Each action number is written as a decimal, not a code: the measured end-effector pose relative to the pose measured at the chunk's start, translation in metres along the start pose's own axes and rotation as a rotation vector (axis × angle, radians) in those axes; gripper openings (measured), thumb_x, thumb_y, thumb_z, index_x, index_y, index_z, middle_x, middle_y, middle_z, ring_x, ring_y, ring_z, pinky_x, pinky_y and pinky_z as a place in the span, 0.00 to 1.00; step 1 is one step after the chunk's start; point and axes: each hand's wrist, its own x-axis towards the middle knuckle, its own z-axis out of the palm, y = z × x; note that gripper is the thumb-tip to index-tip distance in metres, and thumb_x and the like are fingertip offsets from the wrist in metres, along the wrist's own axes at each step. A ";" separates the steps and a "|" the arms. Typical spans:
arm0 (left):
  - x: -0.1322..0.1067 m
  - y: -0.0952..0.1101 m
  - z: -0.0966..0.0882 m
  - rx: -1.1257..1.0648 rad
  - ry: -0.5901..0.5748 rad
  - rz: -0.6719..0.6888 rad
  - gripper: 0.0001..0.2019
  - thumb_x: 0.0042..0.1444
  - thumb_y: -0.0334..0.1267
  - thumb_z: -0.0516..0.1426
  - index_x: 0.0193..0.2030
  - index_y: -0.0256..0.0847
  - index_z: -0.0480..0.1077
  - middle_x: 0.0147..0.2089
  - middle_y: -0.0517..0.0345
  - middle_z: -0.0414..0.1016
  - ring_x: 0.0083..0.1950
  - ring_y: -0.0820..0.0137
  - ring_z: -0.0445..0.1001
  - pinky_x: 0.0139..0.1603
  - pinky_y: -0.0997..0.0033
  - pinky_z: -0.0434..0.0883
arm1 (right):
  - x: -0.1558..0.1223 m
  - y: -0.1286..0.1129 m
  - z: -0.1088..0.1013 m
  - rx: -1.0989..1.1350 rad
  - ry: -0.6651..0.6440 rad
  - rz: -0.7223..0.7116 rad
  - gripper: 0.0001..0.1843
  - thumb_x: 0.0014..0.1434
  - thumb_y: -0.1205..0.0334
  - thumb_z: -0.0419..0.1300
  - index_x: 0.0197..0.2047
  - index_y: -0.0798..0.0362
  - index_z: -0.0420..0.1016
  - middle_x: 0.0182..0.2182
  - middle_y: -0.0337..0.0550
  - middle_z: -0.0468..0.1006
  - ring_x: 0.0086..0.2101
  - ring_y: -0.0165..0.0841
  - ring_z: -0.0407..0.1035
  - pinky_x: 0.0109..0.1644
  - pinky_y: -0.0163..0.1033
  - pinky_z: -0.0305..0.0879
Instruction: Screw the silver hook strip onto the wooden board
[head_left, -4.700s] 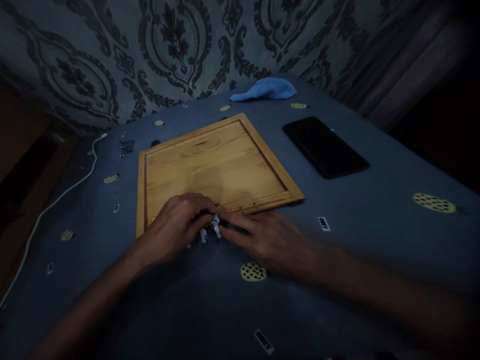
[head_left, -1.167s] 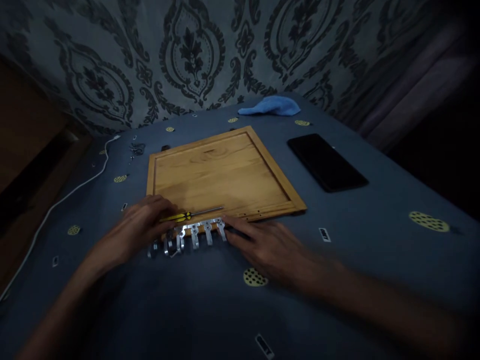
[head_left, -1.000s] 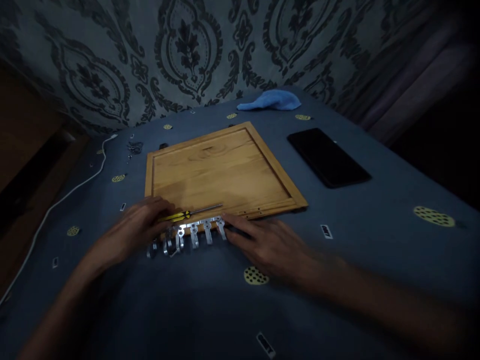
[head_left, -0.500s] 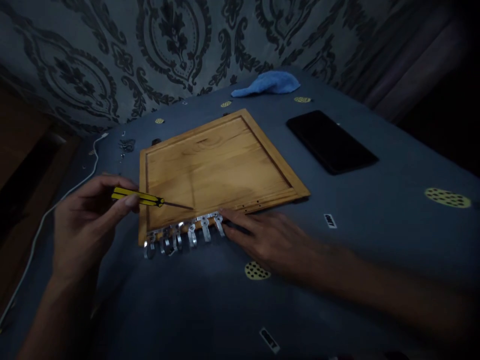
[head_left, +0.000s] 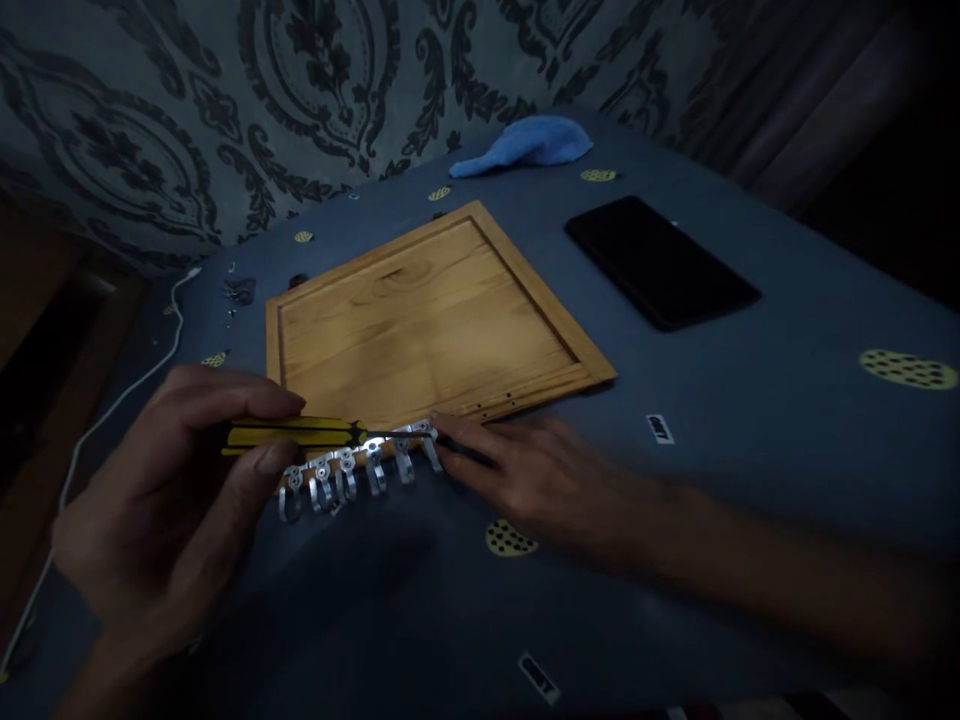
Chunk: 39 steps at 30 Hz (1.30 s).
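Observation:
A square wooden board (head_left: 420, 320) with a raised rim lies on a blue patterned cloth (head_left: 750, 430). A metal strip with several shiny hooks (head_left: 352, 472) runs along the board's near edge. My left hand (head_left: 172, 490) is closed around a yellow and black screwdriver (head_left: 300, 435), held level with its shaft pointing right over the hook strip. My right hand (head_left: 525, 475) rests on the cloth with its fingertips pressed against the right end of the strip, close to the screwdriver's tip.
A black phone (head_left: 660, 262) lies to the right of the board. A blue rag (head_left: 525, 145) sits at the far edge by the patterned wall. A white cable (head_left: 112, 390) trails down the left side, with small metal parts (head_left: 238, 292) near it.
My left hand picked the screwdriver up off the board, swung it out to the left, then brought it back level over the hook strip. My right hand stayed at the strip's right end.

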 end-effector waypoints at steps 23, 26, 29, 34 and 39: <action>0.003 0.009 0.006 0.120 -0.030 0.052 0.11 0.60 0.31 0.60 0.46 0.51 0.76 0.40 0.59 0.75 0.42 0.65 0.74 0.40 0.55 0.73 | -0.001 0.001 0.002 0.012 -0.023 -0.011 0.20 0.64 0.73 0.59 0.59 0.58 0.75 0.62 0.59 0.74 0.31 0.38 0.79 0.28 0.44 0.73; 0.002 0.010 0.005 0.173 -0.057 0.026 0.10 0.61 0.34 0.59 0.46 0.54 0.75 0.41 0.60 0.75 0.42 0.64 0.74 0.41 0.51 0.74 | 0.000 0.001 0.003 0.020 -0.028 -0.010 0.19 0.64 0.73 0.59 0.58 0.58 0.75 0.62 0.59 0.75 0.31 0.38 0.78 0.27 0.43 0.72; 0.002 0.008 0.002 0.219 -0.068 0.082 0.09 0.61 0.36 0.59 0.46 0.54 0.75 0.41 0.61 0.76 0.41 0.63 0.76 0.40 0.52 0.75 | -0.001 0.002 0.003 0.029 -0.010 -0.007 0.20 0.64 0.74 0.59 0.58 0.58 0.75 0.63 0.58 0.75 0.31 0.36 0.78 0.28 0.42 0.72; 0.006 0.005 0.000 0.255 -0.085 0.158 0.11 0.61 0.34 0.59 0.49 0.53 0.75 0.41 0.60 0.76 0.40 0.65 0.76 0.38 0.59 0.74 | -0.002 0.002 0.003 0.035 0.017 -0.012 0.21 0.63 0.76 0.59 0.59 0.59 0.74 0.62 0.57 0.76 0.32 0.37 0.78 0.28 0.43 0.72; 0.008 0.006 -0.002 0.289 -0.122 0.264 0.14 0.61 0.31 0.60 0.52 0.49 0.75 0.43 0.59 0.77 0.41 0.69 0.74 0.37 0.65 0.71 | -0.002 0.002 0.007 0.020 0.025 -0.017 0.24 0.62 0.78 0.55 0.61 0.61 0.73 0.63 0.61 0.74 0.33 0.39 0.79 0.29 0.46 0.74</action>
